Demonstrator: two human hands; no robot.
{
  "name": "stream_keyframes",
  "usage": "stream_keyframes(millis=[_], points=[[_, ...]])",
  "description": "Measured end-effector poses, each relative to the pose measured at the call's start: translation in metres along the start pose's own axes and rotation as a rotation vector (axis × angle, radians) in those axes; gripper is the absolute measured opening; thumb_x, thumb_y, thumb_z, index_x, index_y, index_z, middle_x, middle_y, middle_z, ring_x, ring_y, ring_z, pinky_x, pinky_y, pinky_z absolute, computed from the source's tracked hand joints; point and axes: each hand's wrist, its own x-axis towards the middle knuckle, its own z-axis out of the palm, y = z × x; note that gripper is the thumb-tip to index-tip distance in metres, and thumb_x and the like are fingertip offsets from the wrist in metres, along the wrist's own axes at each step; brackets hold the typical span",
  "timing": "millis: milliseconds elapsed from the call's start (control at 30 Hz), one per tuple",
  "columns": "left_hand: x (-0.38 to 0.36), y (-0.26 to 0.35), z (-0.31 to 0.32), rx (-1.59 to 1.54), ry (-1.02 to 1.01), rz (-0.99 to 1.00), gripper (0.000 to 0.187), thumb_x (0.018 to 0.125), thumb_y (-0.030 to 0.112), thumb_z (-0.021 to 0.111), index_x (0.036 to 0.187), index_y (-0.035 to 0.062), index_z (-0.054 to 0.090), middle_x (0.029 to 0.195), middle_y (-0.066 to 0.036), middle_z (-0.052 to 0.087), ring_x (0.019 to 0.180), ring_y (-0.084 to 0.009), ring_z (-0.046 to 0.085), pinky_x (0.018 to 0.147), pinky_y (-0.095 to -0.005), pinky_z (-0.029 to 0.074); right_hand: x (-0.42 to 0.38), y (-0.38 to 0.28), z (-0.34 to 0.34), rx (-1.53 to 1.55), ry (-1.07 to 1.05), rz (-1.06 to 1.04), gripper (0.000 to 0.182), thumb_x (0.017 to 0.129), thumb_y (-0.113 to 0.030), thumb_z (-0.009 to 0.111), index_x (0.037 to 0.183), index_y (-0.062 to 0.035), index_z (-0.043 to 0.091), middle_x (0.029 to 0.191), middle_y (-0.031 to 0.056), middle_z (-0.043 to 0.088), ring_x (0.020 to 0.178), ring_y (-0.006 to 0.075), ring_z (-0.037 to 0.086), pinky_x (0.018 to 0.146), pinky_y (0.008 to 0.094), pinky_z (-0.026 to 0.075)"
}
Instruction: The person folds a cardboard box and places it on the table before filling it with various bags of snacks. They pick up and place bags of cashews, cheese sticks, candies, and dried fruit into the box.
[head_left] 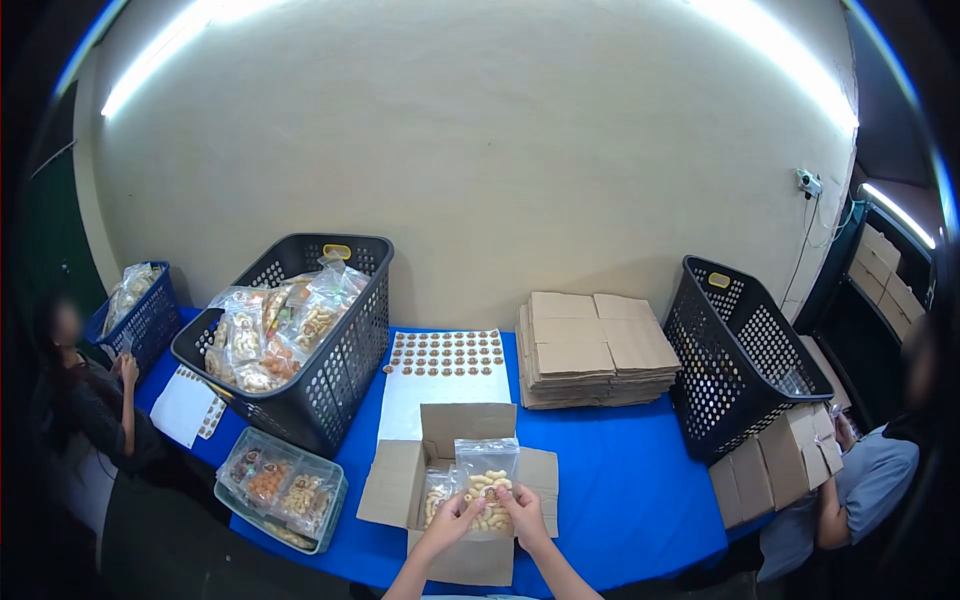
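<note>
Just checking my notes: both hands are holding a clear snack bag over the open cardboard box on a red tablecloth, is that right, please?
Nearly: the tablecloth is blue, not red, as the head view shows. The rest holds: the left hand and right hand both hold the clear snack bag over the open cardboard box.

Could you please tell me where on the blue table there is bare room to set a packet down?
The widest bare patch of the blue table lies between the open cardboard box, the stack of flat cardboard sheets and the tilted black basket. It is crowded left of the box, around the full black basket and clear tray.
</note>
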Motion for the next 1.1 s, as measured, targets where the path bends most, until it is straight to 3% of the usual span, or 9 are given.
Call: stream_keyframes(millis=[100,300,500,700,800,867,1100], points=[[-0.006,0.018,0.006,-0.113,0.133,0.143,0.033,0.083,0.028,0.060,0.101,0.0005,0.056,0.067,0.001,0.057,0.054,-0.0020,0.045,0.045,-0.0187,0.033,-0.006,0.001,0.006,-0.012,-0.019,-0.023,0.029,0.083,-0.019,0.060,0.102,0.0014,0.055,0.092,0.0066,0.061,0.081,0.0104,0.059,0.070,0.0240,0.048],[-0.010,0.014,-0.008,-0.081,0.141,0.102,0.026,0.080,0.027,0.063,0.087,0.0024,0.060,0.057,0.006,0.047,0.047,-0.0010,0.039,0.041,-0.0192,0.028,-0.013,0.006,0.017,-0.067,-0.025,-0.024,0.029,0.082,-0.016,0.062,0.103,0.0020,0.055,0.095,0.0071,0.061,0.083,0.0110,0.059,0.071,0.0240,0.048],[-0.014,0.003,-0.019,0.023,0.094,0.164,0.025,0.080,0.028,0.064,0.085,0.0028,0.062,0.054,0.006,0.042,0.047,-0.0018,0.034,0.041,-0.0210,0.025,-0.020,0.012,0.023,-0.052,0.013,-0.038,0.028,0.083,-0.016,0.060,0.103,0.0029,0.055,0.094,0.0075,0.062,0.082,0.0112,0.059,0.071,0.0240,0.048],[-0.023,0.018,-0.018,-0.019,0.135,0.101,0.025,0.079,0.029,0.064,0.084,0.0037,0.063,0.053,0.006,0.043,0.047,-0.0017,0.033,0.041,-0.0213,0.024,-0.029,0.007,0.033,-0.043,0.025,-0.045,0.027,0.083,-0.018,0.060,0.100,0.0031,0.055,0.092,0.0071,0.061,0.079,0.0097,0.059,0.068,0.0228,0.048],[-0.015,-0.009,-0.021,0.067,0.174,0.134,0.025,0.080,0.028,0.063,0.083,0.0034,0.064,0.053,0.006,0.045,0.047,-0.0012,0.034,0.040,-0.0209,0.024,-0.031,0.010,0.034,-0.126,0.055,-0.091,0.027,0.083,-0.018,0.060,0.099,0.0032,0.056,0.090,0.0066,0.061,0.077,0.0086,0.058,0.066,0.0221,0.048],[-0.018,-0.003,-0.020,0.015,0.154,0.115,0.025,0.080,0.029,0.063,0.082,0.0033,0.064,0.053,0.006,0.046,0.047,-0.0011,0.034,0.040,-0.0205,0.024,-0.031,0.019,0.030,-0.230,0.089,-0.100,0.026,0.083,-0.018,0.060,0.098,0.0032,0.056,0.088,0.0063,0.061,0.075,0.0079,0.058,0.064,0.0216,0.048],[-0.030,0.032,-0.028,0.035,0.037,0.058,0.030,0.082,0.030,0.061,0.092,0.0014,0.062,0.060,0.004,0.053,0.049,-0.0011,0.038,0.041,-0.0194,0.028,-0.030,0.024,0.035,-0.099,0.091,-0.165,0.024,0.085,-0.017,0.057,0.097,0.0037,0.056,0.086,0.0062,0.061,0.074,0.0080,0.058,0.063,0.0215,0.047]])
